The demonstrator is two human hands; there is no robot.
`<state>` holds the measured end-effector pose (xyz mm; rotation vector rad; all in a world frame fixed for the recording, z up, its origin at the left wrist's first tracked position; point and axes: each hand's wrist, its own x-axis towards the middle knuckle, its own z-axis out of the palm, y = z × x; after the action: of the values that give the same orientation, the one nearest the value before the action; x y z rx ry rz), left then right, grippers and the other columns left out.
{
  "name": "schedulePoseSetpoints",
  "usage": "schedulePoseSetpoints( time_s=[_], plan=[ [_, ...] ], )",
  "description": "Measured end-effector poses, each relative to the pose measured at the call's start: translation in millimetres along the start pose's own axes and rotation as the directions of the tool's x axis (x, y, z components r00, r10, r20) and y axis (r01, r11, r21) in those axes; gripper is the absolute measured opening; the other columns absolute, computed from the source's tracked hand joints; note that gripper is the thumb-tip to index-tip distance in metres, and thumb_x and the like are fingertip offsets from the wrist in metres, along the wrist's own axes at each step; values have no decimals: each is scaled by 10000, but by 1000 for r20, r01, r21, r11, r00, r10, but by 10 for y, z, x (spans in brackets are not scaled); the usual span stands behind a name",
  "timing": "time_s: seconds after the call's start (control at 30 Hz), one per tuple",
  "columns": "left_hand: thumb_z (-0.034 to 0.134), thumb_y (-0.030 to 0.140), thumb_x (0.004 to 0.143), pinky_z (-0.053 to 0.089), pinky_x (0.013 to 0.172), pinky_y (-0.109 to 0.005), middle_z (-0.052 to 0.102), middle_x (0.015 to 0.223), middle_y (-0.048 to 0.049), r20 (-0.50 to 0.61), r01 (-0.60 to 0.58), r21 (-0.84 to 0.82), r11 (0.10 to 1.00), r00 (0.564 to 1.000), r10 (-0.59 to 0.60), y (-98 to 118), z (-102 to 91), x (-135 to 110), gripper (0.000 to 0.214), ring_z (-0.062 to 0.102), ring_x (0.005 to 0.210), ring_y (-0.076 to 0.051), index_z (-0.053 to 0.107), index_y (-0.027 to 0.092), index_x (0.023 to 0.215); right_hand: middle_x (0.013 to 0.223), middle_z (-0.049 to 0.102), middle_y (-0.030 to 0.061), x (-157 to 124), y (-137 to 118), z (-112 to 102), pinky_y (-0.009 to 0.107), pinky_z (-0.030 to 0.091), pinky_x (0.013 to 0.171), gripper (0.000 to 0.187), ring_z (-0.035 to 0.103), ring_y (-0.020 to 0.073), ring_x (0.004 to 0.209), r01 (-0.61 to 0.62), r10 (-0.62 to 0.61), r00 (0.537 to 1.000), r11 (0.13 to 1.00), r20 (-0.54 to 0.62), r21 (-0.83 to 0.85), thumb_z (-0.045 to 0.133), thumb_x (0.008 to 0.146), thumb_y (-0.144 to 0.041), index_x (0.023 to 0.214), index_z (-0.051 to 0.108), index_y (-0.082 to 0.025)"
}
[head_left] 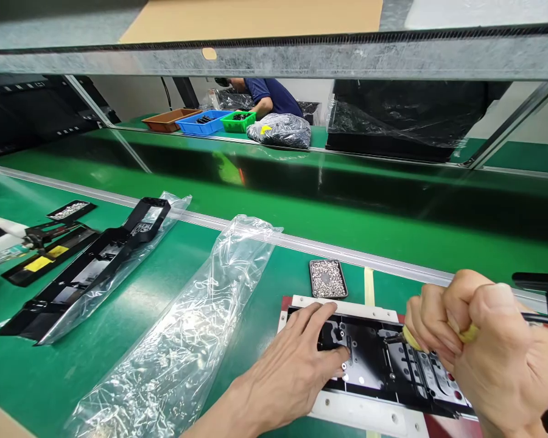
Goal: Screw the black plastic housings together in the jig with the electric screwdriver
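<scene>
My right hand (pixel 488 340) is wrapped round the yellow grip of a screwdriver (pixel 410 337), whose dark shaft points left over a black metal panel (pixel 369 353). A black cord runs off behind that hand. On the panel's left end rests my left hand (pixel 296 359), fingers apart and thumb spread, pressing on it. The panel lies in a white and red fixture (pixel 360 410). Just beyond it sits a small black tray (pixel 327 278) filled with tiny silvery screws. Whether the screwdriver's tip touches a screw I cannot tell.
A clear plastic bag (pixel 182 328) lies left of my arm. Farther left are a long black part (pixel 95 267) on plastic and another screw tray (pixel 70 210). A metal shelf (pixel 274 59) spans above. Across the green belt (pixel 265 188), a person in blue (pixel 274 97) bends near coloured bins (pixel 203 123).
</scene>
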<state>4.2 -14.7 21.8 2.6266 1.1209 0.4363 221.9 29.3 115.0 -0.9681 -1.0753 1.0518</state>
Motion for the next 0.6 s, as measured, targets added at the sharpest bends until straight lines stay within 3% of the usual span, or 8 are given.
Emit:
schedulePoseSetpoints(
  time_s=[0.2,0.6],
  plan=[
    [481,266,1118,492,1205,-657,386,1578,-180,-6,6,-38,999,1000,-6,1,-13,28,249,429,1496,-358,693,256,1250,452,323,-31,4,2,-20,250,276,356,537,304,102,373,20,-19,1000,1000,15,-7,638,1004,-480,591,435,-203],
    [468,293,1130,599,1044,-585,374,1610,-156,-6,62,-60,996,998,-62,-2,46,-5,286,481,1441,-364,677,335,1320,469,332,-33,15,23,-1,240,292,366,568,325,95,385,53,-52,997,998,63,-15,605,1043,-514,606,423,-201]
  ],
)
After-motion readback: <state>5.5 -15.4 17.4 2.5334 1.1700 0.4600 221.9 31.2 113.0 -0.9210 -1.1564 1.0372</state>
